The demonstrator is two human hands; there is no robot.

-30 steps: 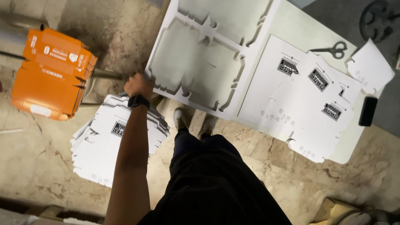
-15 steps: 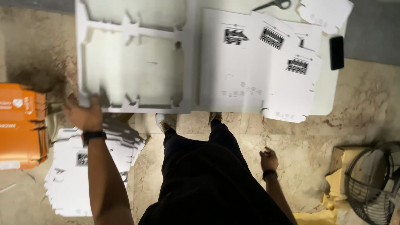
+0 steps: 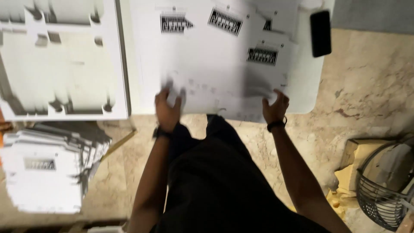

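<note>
Change: half a second ago my left hand [image 3: 167,108] hung over the floor stack and my right hand [image 3: 275,107] hung by my hip; both are now up at the near edge of the printed white sheets [image 3: 215,64].
Meaning: as I judge it, the work has passed from the floor stack to the sheets on the table.
Left arm: extended forward, dark band at the wrist, palm down on the near edge of the top sheet.
Left grip: fingers spread flat, not closed round anything; motion blur hides whether the fingertips curl under the edge.
Right arm: extended forward, dark wristband, hand at the right part of the same edge.
Right grip: fingers loosely curled at the edge; I cannot tell if they pinch it.
Floor stack [image 3: 47,172]: die-cut white sheets, low left, well apart from both hands.
Table [image 3: 308,92]: white, bears the sheets.
Die-cut panel [image 3: 60,64]: beside the sheets, left.
Black phone [image 3: 320,33]: far right of the table.
</note>
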